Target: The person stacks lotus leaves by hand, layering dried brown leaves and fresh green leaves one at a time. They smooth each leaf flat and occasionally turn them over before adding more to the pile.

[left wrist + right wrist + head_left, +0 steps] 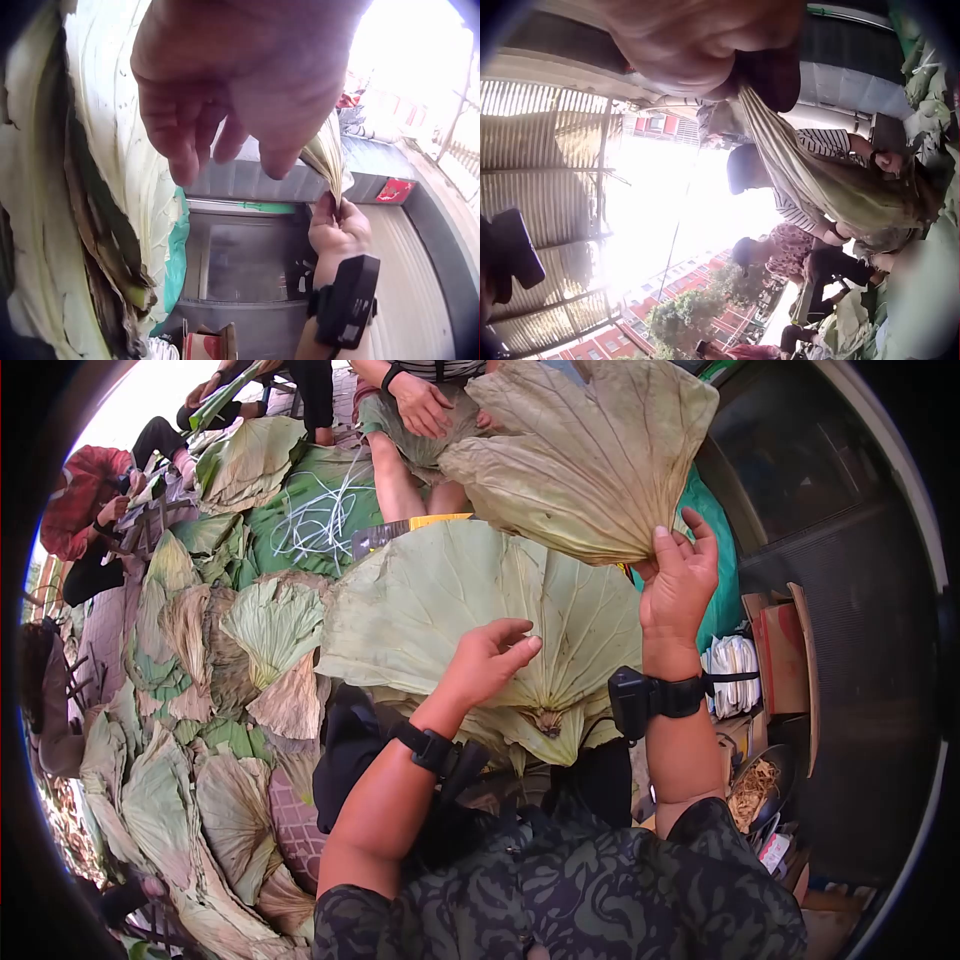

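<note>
My right hand pinches a dried lotus leaf by its gathered lower end and holds it up at the upper right. In the right wrist view the same leaf hangs in folds from the fingers. My left hand hovers over a broad pale-green leaf across my lap, thumb and fingers apart with nothing between them. More leaves lie under that one, their stem end toward me. The left wrist view shows the left hand with loosely bent fingers beside the stacked leaf edges.
Many dried leaves cover the ground at the left. White strings lie on a green sheet. A person in striped clothing sits opposite, others at far left. At the right are a cardboard box, a bowl of shreds and a dark panel.
</note>
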A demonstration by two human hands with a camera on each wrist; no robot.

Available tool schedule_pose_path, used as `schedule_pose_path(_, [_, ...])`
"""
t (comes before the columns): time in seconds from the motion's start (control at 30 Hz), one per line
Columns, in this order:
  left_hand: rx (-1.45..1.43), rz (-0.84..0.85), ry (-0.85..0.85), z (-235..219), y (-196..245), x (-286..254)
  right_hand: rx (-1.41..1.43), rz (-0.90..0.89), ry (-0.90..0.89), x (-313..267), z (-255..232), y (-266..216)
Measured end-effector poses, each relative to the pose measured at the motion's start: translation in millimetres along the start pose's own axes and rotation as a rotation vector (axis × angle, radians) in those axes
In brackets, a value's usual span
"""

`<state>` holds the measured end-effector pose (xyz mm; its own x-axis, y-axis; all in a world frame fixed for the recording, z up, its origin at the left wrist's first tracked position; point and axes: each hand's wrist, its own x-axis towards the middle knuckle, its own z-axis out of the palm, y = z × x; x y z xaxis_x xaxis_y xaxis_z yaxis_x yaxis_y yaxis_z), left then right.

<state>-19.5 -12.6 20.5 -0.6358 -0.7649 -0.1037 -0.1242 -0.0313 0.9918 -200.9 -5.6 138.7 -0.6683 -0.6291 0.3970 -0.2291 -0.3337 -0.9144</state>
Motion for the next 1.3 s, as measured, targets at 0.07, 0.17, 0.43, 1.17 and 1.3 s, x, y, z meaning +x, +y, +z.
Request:
schedule_pose_path(0.07, [-0.772, -0.149, -0.150, 3.1, -3.1, 1.8, 0.212, 0.341, 0.071, -31.2, -16.9, 3.8])
schedule_pose_path(0.17, [-1.249, -0.124, -0.161, 4.3, -6.3, 8.7, 0.204, 0.521, 0.073, -88.9, -28.5, 21.1])
schedule_pose_path(0.43, [-1.000, -0.375, 0.375, -5.6, -16.8, 12.2, -0.668, 0.033, -0.234, -130.6, -45.4, 61.1])
schedule_pose_path(1.17, [-0.427, -0.379, 0.706, -50.1, -53.6, 1.0, -1.089, -0.081, -0.943, -130.2, -14.0, 86.5])
schedule_pose_path(1.3, [-0.640, -0.413, 0.729, -64.0, -51.4, -6.5, -1.096, -0.055, -0.948, -131.0, -13.7, 86.8])
